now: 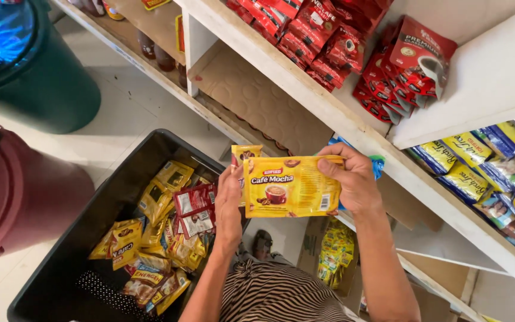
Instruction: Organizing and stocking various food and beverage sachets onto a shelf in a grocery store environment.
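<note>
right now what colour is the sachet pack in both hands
Yellow sachet pack, with a coffee cup picture; head view.

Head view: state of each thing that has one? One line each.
Left hand: holding the left edge of the yellow sachets.
Right hand: pinching the right edge of the same sachets.
Yellow sachets: sealed, held flat, printed face to the camera, above the crate.
Black crate: open, on the floor, partly filled with loose sachets.
Red sachets: piled on the shelf.
Green bin: upright, lined with a blue bag.

Yellow coffee sachet strip [290, 186], held flat, level, before shelves.
</note>
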